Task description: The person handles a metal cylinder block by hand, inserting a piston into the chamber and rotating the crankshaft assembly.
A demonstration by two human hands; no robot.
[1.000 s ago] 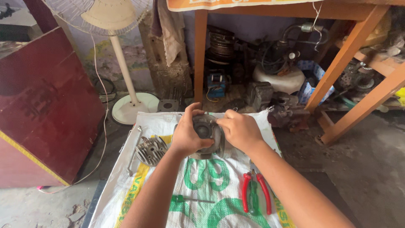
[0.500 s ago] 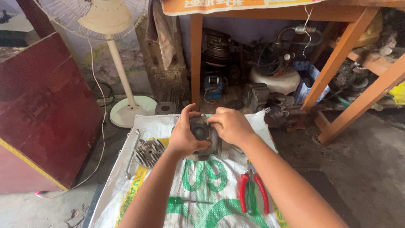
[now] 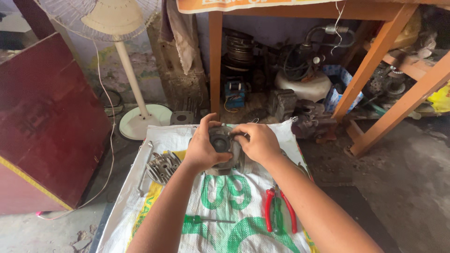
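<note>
Head view, one entry: a grey metal engine cylinder (image 3: 224, 149), round-bored and dark with grime, held upright between both hands over the far middle of a white woven sack (image 3: 187, 234) printed in green and yellow and spread on the floor. Left hand (image 3: 202, 149): cupped against the cylinder's left flank, thumb up over its far rim, fingers wrapped round the side, closed on the part. Right hand (image 3: 258, 141): curled over the cylinder's right and upper edge, fingertips pressed to the rim near the bore, likewise gripping it; the cylinder sits between the two palms, its bore facing the camera. On the sack, left of the left hand: a finned metal cylinder head (image 3: 162, 166), lying flat, apart from the hand. Just beyond it along the sack's left edge: a slim metal spanner (image 3: 144, 168). Near right, beside the right forearm: red-handled pliers (image 3: 280, 216). Near centre, under the left forearm: a green-handled screwdriver (image 3: 206, 219), lying crosswise. Off the sack, far left: a white pedestal fan (image 3: 123, 61), its round base touching the floor near the sack's far corner. Left: a dark red board (image 3: 47, 122), leaning. Far: an orange wooden table (image 3: 370, 61) with motors, hoses and assorted parts heaped beneath it.
</note>
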